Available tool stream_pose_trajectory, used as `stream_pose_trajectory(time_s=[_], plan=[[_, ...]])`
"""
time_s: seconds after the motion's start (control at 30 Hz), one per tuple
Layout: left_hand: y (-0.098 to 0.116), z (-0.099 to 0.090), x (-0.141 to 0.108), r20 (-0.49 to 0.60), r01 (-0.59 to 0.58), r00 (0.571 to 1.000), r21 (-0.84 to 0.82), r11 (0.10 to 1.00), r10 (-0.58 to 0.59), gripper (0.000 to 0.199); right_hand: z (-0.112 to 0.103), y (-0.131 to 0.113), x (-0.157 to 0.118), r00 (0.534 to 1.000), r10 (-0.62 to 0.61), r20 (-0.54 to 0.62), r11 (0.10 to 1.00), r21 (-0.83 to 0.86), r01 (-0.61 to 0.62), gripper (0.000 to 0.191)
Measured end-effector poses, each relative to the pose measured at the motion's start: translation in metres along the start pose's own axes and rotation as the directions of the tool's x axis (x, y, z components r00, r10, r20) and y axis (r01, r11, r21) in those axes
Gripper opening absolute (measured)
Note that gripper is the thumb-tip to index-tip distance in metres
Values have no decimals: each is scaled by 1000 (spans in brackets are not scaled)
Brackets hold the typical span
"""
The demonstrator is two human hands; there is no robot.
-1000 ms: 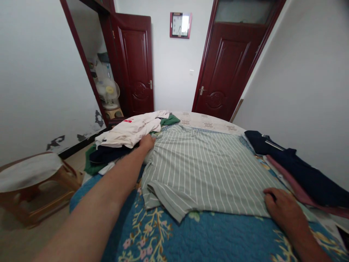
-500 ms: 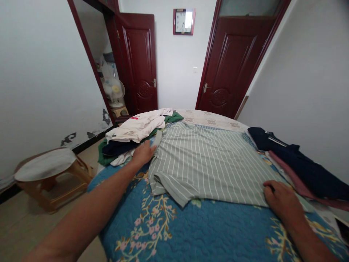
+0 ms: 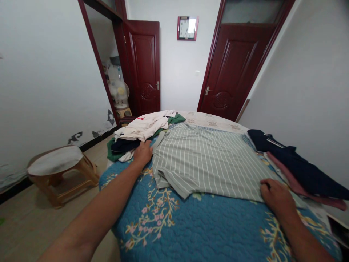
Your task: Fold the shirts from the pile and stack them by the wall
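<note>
A grey-green shirt with white stripes (image 3: 212, 163) lies spread flat on a blue floral quilted cover (image 3: 207, 225). One short sleeve is bent toward me at its near left. My left hand (image 3: 143, 154) is just left of the shirt, beside the clothes pile, its fingers loosely extended and a small gap from the far sleeve. At the shirt's lower right edge, my right hand (image 3: 278, 198) has its fingers curled on the fabric; the fingertips are partly hidden.
Beyond my left hand lies a heap of clothes with a white shirt (image 3: 143, 125) on top. Dark blue folded clothing (image 3: 294, 156) rests on pink fabric (image 3: 286, 173) at right. A stool (image 3: 56, 162) stands on the floor at left.
My left hand has drawn slightly away from the shirt's far sleeve, toward the pile. My right hand stays at the shirt's edge. The view has shifted slightly.
</note>
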State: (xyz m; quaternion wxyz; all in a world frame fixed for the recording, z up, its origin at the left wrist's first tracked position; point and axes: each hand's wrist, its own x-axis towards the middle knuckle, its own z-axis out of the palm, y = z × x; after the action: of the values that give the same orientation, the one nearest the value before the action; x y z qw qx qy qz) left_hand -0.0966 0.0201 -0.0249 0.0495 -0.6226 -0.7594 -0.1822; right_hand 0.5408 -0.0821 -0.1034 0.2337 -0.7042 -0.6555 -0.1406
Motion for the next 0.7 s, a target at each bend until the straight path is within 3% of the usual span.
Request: stream_pose_trajectory(time_s=[0.07, 0.2, 0.43, 0.57, 0.7], plan=[[0, -1, -9, -64, -130, 989, 54, 990, 133, 44, -2, -4, 1, 1000, 14, -12, 1000, -6, -14, 28], [-5, -2, -23, 6, -399, 916, 105, 911, 400, 36, -11, -19, 2, 999, 48, -13, 999, 16, -48, 29], [-22, 8, -36, -87, -465, 874, 144, 874, 479, 37, -36, -23, 3, 970, 245, -4, 968, -62, -245, 33], [-23, 12, -51, -151, -541, 821, 102, 835, 551, 43, -53, -12, -4, 883, 465, -69, 873, -134, -470, 35], [-17, 5, -75, -188, -620, 775, -37, 784, 604, 40, -59, -7, -11, 816, 571, -90, 805, -130, -578, 40]])
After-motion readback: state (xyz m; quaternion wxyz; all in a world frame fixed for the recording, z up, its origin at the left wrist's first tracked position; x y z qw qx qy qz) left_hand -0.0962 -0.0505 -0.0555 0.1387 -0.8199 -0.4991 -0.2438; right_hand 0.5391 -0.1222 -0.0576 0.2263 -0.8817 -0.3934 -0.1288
